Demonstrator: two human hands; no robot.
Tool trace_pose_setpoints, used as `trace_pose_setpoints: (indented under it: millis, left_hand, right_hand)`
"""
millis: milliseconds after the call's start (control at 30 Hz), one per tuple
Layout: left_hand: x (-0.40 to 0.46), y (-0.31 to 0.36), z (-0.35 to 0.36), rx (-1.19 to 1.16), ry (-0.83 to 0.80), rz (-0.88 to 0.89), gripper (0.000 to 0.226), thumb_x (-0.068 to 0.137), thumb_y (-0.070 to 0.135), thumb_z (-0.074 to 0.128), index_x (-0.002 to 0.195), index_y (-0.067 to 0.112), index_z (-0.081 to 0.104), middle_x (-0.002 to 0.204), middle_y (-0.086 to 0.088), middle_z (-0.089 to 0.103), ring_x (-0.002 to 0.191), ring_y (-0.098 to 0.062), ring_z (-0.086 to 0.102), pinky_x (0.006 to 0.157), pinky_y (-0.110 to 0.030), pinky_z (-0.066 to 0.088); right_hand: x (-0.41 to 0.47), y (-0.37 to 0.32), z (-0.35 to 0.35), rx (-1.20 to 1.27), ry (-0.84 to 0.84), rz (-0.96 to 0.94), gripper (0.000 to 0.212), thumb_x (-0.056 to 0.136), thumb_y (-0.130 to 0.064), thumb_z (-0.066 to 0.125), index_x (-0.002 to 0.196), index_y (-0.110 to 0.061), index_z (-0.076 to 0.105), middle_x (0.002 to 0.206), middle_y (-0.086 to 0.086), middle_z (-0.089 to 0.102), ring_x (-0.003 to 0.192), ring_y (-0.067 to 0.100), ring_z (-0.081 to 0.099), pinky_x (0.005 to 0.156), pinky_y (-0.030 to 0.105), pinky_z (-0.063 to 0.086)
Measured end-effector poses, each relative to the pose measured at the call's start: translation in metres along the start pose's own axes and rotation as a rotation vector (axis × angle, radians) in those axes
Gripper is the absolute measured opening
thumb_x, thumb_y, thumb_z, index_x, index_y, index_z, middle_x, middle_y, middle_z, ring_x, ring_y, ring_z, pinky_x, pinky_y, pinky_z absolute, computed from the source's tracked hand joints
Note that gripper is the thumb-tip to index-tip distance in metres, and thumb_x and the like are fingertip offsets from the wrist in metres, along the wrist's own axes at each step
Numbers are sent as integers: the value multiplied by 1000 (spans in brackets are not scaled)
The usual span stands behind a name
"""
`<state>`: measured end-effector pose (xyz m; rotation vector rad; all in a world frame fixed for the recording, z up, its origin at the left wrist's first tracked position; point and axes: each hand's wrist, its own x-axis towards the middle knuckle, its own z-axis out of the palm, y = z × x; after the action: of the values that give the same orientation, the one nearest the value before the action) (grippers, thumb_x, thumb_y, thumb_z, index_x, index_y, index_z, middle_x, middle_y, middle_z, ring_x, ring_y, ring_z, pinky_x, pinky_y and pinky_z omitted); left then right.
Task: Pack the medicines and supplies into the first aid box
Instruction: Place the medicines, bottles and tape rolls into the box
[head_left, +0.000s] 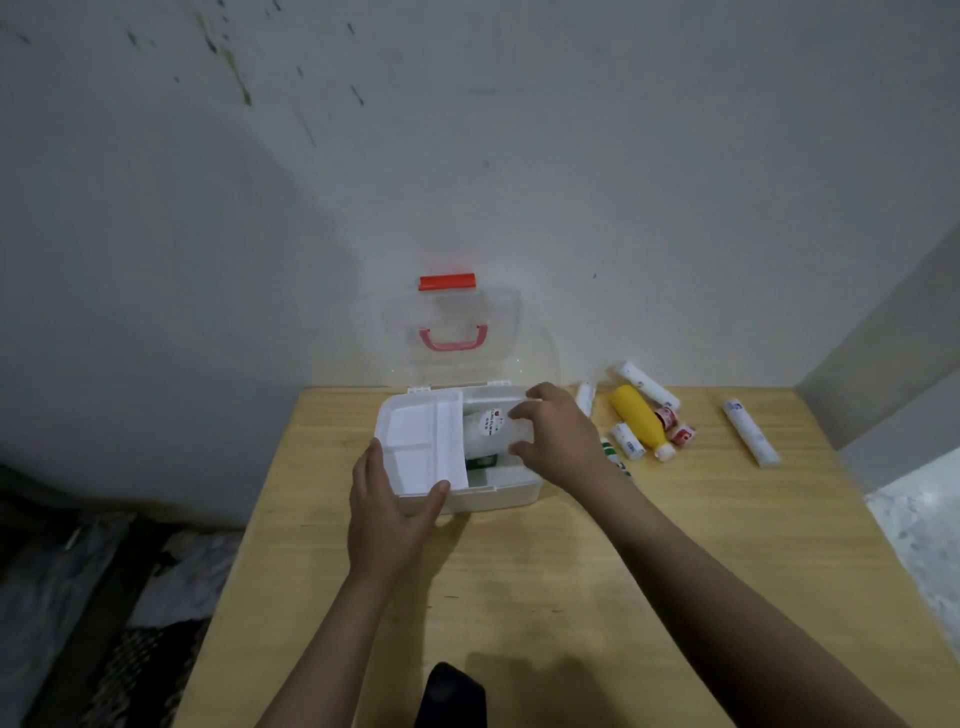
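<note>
1. The right hand covers the first aid box at its 3 o'clock side.
2. Label print on the white bottle is too small to read.
3. A dark object at 6 o'clock is cut off.

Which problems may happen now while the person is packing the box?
The white tray covers only the left part of the first aid box; held by the left hand, it may tip. The right hand may jam the white bottle. The yellow bottle could roll.
</note>
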<state>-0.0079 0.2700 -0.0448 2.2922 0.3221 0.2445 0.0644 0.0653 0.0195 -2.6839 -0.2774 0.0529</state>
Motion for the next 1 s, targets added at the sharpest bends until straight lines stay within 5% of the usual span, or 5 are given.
trace_pose_setpoints:
  millis: [167,567,867,1000]
  left_hand:
    - [0,-2,3,-40,18,2,97,71,53,72,147,20,20,148,1,28,133,-21,33,91,-33,42]
    - [0,-1,6,-71,33,-17,100,66,58,68,147,22,20,147,0,31,132,-21,34,88,-31,39]
    - [-1,-2,7,-61,35,-19,97,71,48,74,147,25,18,147,1,29,132,-21,33,89,-33,41]
    - [-1,-2,7,-66,35,-26,96,72,47,74,147,25,18,147,2,29,132,-21,33,90,-34,42]
  right_hand:
    - [16,-8,21,28,-22,27,46,81,-10,66,126,-10,56,136,16,42,123,32,43,99,40,44]
    - [32,-20,50,180,-32,106,39,76,-20,73,110,-8,57,106,10,62,99,25,57,77,30,47]
    - [30,-18,45,272,-163,73,54,80,-3,65,131,-12,51,129,10,60,117,26,55,97,34,47]
    - [10,-15,26,354,21,-11,42,84,-3,61,125,-8,57,124,10,63,110,22,60,90,26,46]
